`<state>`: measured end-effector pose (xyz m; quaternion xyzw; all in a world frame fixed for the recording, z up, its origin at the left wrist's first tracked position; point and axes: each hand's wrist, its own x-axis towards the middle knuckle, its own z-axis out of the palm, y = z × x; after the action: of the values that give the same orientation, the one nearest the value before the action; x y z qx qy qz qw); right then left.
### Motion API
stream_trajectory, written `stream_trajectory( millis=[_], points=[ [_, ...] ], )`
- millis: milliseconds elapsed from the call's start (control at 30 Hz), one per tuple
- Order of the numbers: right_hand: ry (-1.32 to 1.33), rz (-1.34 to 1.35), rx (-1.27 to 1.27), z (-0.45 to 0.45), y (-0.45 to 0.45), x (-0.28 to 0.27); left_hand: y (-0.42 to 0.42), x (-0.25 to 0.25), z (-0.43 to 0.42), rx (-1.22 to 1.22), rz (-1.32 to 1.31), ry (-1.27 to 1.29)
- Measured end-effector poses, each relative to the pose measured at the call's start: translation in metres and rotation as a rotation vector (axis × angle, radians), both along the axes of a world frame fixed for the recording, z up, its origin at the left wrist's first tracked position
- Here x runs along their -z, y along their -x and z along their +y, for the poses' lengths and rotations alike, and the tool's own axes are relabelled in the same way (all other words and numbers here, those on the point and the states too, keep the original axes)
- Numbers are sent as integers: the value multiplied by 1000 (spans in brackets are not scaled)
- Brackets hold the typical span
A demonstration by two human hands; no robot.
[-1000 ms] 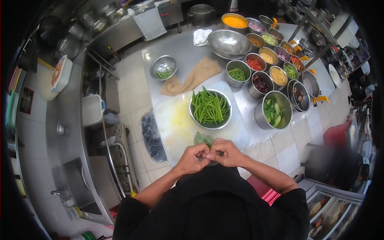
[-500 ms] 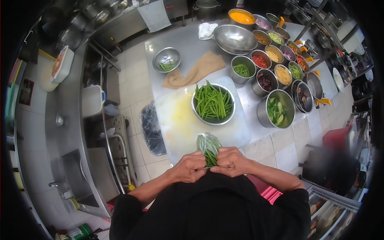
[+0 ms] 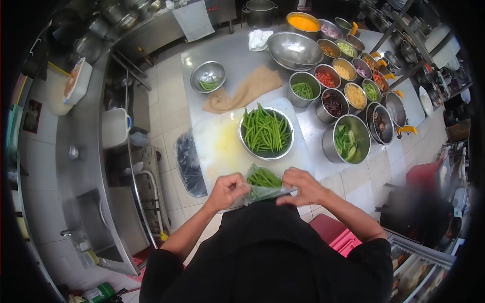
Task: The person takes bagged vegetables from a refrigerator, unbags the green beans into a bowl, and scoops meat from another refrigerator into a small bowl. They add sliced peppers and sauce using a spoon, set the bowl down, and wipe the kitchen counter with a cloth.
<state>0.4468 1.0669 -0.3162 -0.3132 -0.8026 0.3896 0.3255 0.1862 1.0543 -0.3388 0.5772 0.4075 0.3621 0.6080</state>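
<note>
A clear plastic bag [image 3: 258, 194] with green beans [image 3: 264, 177] in it lies at the near edge of the white cutting board [image 3: 217, 151], its mouth spread toward my body. My left hand [image 3: 227, 192] pinches the bag's left side. At the other side, my right hand [image 3: 306, 188] has its fingers curled at the bag's edge, thumb lower and a little apart. Just beyond the bag stands a steel bowl [image 3: 243, 143] heaped with long green beans [image 3: 265, 129].
A small bowl [image 3: 216, 66] with a few beans and a tan cloth [image 3: 252, 87] lie farther back. Several steel containers of cut vegetables crowd the right, the nearest a pot [image 3: 331, 144] of leafy greens. A steel counter [image 3: 81, 166] runs along the left.
My hands have moved apart, from close together on the bag to its two sides. The bag has opened out, and more of the beans inside show.
</note>
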Motion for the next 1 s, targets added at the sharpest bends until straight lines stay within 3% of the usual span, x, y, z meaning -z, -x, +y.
stream_trajectory(
  millis=[33, 100, 167, 233, 367, 433, 467, 500, 567, 633, 700, 800, 833, 900, 1000],
  points=[
    [-3, -1, 1, 3, -1, 8, -2, 6, 8, -72, -115, 181],
    [239, -92, 208, 13, -1, 17, -1, 16, 33, -67, -59, 171],
    [323, 1, 316, 31, 4, 12, -6, 11, 63, -127, -243, 411],
    [682, 290, 481, 53, 8, 9, -11, 16, 96, -127, -242, 466],
    [704, 62, 715, 94, 16, 29, -33, 20, 134, -202, -351, 628],
    [531, -80, 900, 110, 17, 62, -26, 23, 139, -106, -428, 594],
    [405, -170, 973, 110, 23, 48, -25, 24, 139, -22, -508, 572],
    [406, -170, 981, 113, 24, 53, -28, 27, 138, -15, -507, 573],
    [-98, -215, 947, 116, 29, 62, -31, 30, 133, -15, -271, 281],
    [-37, -197, 890, 114, 30, 53, -32, 30, 136, -45, -221, 278],
    [467, 49, 879, 114, 33, 42, -32, 29, 140, -82, -173, 271],
    [469, 214, 872, 126, 36, 62, -34, 29, 143, -62, -106, 271],
    [468, 213, 868, 129, 32, 66, -35, 28, 144, -46, -81, 261],
    [628, -148, 784, 134, 29, 36, -34, 29, 145, -29, -57, 248],
    [639, -208, 708, 142, 25, 28, -33, 32, 151, -33, -111, 233]
  ],
)
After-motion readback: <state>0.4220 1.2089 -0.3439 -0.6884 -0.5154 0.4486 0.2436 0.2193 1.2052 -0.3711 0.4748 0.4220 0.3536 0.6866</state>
